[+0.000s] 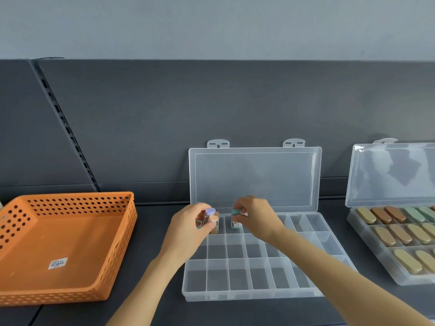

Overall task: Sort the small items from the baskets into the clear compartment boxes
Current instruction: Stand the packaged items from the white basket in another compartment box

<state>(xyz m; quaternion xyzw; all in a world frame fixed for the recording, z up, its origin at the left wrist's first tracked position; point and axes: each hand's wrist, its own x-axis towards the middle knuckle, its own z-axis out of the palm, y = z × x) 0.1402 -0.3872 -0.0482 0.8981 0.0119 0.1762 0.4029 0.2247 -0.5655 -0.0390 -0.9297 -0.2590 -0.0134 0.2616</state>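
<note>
Where the left hand (188, 223) is: over the clear box's (237, 296) back row, gripping a few small items (210, 213).
Right hand (257, 218): beside it, pinching one green-topped item (235, 222).

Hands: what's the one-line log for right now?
left hand: holds small items | right hand: pinches green-capped item at clear box back row

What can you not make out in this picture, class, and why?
Head view: how many small items the left hand holds; its fingers cover them.
Head view: the sticker's print in the orange basket; too small.
Head view: the full second box on the right; cut by the frame edge.
</note>
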